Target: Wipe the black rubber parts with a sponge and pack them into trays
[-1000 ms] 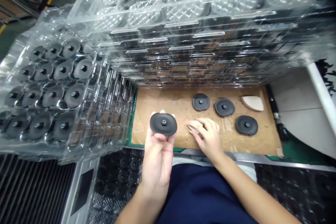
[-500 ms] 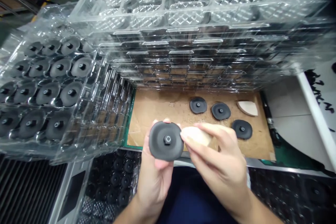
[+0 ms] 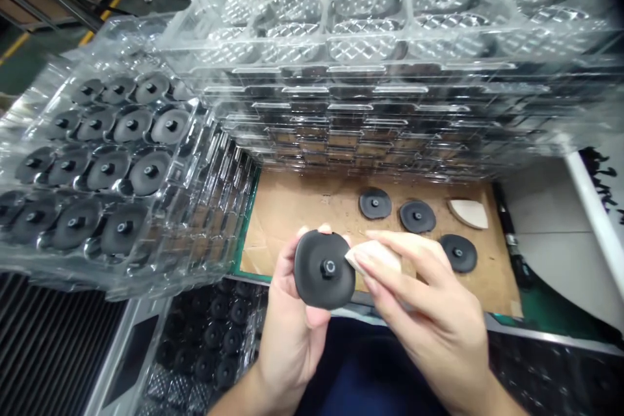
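Note:
My left hand [image 3: 295, 318] grips a rounded black disc [image 3: 312, 273] by its edge, with the short central stem facing up toward me. Between the thumb and fingers of my right hand [image 3: 429, 305] is a pale cream wedge, seemingly a sponge or felt pad [image 3: 377, 257]. The pad's pointed tip is at the disc's right edge; whether it presses there I cannot tell. Beyond my hands, three similar black discs [image 3: 418, 216] lie stem up on a brown cardboard sheet [image 3: 292, 208]. A second cream wedge [image 3: 468, 213] rests at the sheet's right side.
A tall stack of clear plastic trays [image 3: 365, 45] stands behind the cardboard. At left, another clear tray stack [image 3: 195, 175] holds rows of black discs. More filled trays [image 3: 209, 338] sit low at the front left. A white panel [image 3: 546, 208] borders the right.
The whole view has shifted, so most things appear slightly lower and further right. The disc has tilted a little in my left hand, and the pad stays at its right edge.

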Demonstrator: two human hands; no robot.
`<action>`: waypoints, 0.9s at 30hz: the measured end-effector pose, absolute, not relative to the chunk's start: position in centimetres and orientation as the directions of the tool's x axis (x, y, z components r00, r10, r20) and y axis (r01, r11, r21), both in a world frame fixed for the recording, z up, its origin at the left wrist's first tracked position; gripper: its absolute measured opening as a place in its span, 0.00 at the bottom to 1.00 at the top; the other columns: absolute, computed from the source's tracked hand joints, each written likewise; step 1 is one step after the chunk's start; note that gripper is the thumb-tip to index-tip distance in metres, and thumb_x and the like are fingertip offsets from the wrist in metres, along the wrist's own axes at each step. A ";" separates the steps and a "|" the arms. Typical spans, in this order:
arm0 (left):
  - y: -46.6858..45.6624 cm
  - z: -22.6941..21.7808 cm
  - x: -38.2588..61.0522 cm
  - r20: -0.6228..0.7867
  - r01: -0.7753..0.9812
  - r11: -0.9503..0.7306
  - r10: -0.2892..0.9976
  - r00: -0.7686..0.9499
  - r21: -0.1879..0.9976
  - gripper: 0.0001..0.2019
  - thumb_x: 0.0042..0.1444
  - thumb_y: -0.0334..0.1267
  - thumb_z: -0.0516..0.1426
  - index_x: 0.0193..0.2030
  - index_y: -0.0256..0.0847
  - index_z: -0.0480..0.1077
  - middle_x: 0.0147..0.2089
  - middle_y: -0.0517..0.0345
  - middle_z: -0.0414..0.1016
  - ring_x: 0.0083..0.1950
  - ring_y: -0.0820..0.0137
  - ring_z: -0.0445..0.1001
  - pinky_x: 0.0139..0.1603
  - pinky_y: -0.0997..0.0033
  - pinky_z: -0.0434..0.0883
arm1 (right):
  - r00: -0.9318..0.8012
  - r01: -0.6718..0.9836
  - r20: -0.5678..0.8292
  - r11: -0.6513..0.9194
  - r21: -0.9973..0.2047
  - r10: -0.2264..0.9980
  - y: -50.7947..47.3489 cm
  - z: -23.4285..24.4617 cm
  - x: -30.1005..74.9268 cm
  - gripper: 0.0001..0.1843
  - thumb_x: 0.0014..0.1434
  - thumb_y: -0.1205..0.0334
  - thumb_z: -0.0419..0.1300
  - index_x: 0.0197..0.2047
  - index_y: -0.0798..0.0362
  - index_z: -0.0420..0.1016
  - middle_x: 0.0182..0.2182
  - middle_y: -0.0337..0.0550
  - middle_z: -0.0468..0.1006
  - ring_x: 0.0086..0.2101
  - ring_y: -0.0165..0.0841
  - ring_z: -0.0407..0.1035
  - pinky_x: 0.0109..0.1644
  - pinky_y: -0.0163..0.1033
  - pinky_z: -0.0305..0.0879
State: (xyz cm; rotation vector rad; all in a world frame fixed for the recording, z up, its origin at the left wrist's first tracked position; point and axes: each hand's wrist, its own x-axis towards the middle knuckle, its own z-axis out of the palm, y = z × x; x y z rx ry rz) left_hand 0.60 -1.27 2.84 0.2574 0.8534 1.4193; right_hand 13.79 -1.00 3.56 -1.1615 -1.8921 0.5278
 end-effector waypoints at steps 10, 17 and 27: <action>-1.3 3.3 0.6 -0.383 -0.754 0.206 0.922 -0.064 0.623 0.26 0.35 0.37 0.70 0.45 0.55 0.74 0.50 0.65 0.77 0.49 0.67 0.76 0.51 0.73 0.72 | -0.228 0.463 0.506 0.549 -0.696 0.832 -0.5 3.6 13.6 0.13 0.58 0.72 0.57 0.43 0.52 0.79 0.45 0.49 0.75 0.47 0.38 0.66 0.48 0.43 0.68; -1.1 3.5 0.8 -0.371 -0.756 0.197 0.926 -0.066 0.625 0.28 0.34 0.35 0.71 0.46 0.54 0.74 0.51 0.62 0.77 0.50 0.65 0.75 0.51 0.71 0.71 | -0.263 0.463 0.508 0.569 -0.680 0.820 -0.2 4.3 14.3 0.14 0.56 0.75 0.58 0.44 0.56 0.78 0.45 0.51 0.73 0.47 0.37 0.65 0.50 0.43 0.66; -2.1 3.3 -0.1 -0.365 -0.729 0.293 0.929 0.063 0.619 0.25 0.38 0.41 0.69 0.47 0.50 0.75 0.50 0.57 0.78 0.50 0.67 0.75 0.51 0.76 0.70 | -0.293 0.463 0.509 0.586 -0.665 0.809 0.3 4.6 15.5 0.14 0.57 0.74 0.58 0.44 0.53 0.78 0.46 0.50 0.74 0.47 0.38 0.65 0.48 0.45 0.69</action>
